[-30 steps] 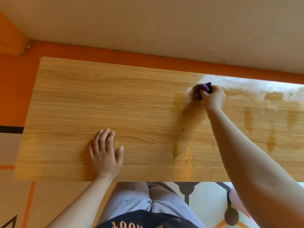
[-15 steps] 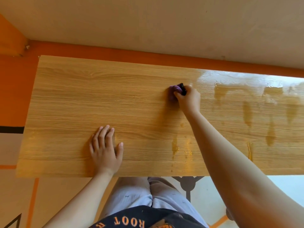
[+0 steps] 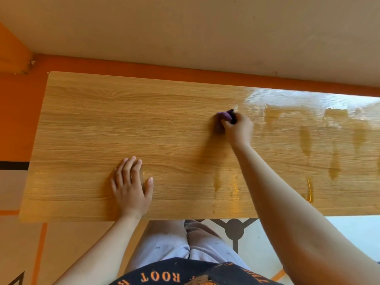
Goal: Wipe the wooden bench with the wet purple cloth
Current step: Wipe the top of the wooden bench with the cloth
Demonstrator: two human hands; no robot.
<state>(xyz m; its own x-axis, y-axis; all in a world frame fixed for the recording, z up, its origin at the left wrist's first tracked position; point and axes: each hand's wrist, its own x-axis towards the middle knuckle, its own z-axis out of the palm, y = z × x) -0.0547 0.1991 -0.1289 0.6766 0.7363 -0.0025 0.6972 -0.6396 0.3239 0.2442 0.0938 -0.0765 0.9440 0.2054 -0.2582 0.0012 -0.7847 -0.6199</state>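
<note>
Right hand has shifted left since one second ago, gripping the bunched purple cloth against the wooden bench. Left hand rests flat, fingers straight, unmoved.

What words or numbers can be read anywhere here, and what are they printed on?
"ROOT": orange letters, upside down to the camera, on the person's dark shirt.
More orange letters beside it on the shirt are cut off or folded, so they cannot be read.
Nothing written shows on the wooden bench or the purple cloth.
</note>
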